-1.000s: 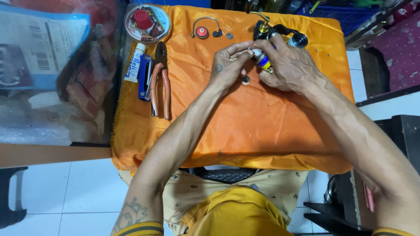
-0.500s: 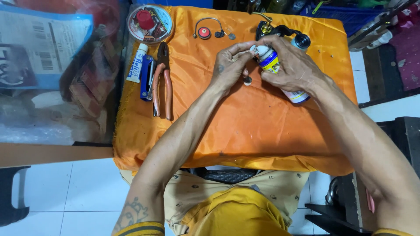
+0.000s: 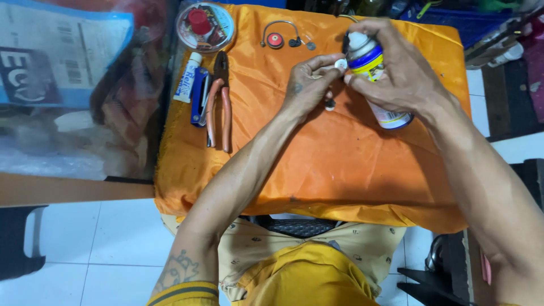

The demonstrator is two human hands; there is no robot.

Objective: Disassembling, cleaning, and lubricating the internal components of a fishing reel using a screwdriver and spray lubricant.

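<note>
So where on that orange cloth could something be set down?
The near half of the orange cloth is bare, between the pliers and spray can. The far edge is crowded: round tin, wire piece, both hands.

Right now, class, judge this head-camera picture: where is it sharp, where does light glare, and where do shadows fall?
Head view: the orange cloth and white-capped spray can are sharp under even light; the clear plastic sheeting at left shows whitish glare; only soft shadows lie beneath the left hand and right hand.

The right hand (image 3: 396, 73) has tipped the blue-and-yellow spray can (image 3: 375, 73) from lying under its fingers to standing nozzle-up beside the left hand's (image 3: 309, 85) fingers.
</note>
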